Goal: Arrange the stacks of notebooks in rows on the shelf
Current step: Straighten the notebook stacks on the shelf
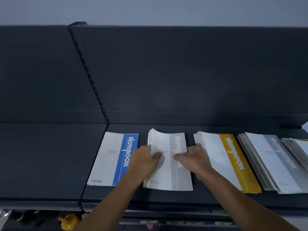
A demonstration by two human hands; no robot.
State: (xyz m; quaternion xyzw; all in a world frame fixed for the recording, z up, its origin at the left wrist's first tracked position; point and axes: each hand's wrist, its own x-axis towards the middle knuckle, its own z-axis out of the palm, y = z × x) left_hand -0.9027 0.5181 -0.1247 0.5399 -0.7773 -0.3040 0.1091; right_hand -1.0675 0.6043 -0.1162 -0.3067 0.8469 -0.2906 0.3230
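The left hand (pixel 144 162) and right hand (pixel 193 160) hold the grey stack (pixel 168 177) on the shelf (pixel 50 164), fingers pinching its sides, blue stack (pixel 108 157) just left.

Left hand (pixel 144 161) and right hand (pixel 193 160) pinch the grey stack (pixel 166 179) (thumbs atop).

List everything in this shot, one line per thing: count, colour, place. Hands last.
blue notebook: one, or a thin stack, white with a blue band, leftmost in the row
middle stack: one, white and grey, right of the blue notebook
yellow stack: one, white and yellow, right of the middle stack
right grey stack: one, white and grey, fanned, right of the yellow stack
edge stack: one, cut off at the right edge
shelf: one, dark, under all the notebooks
back panel: dark, behind the shelf
yellow object: one, below the shelf, blurred
left hand: grips the middle stack's left side
right hand: grips its right side
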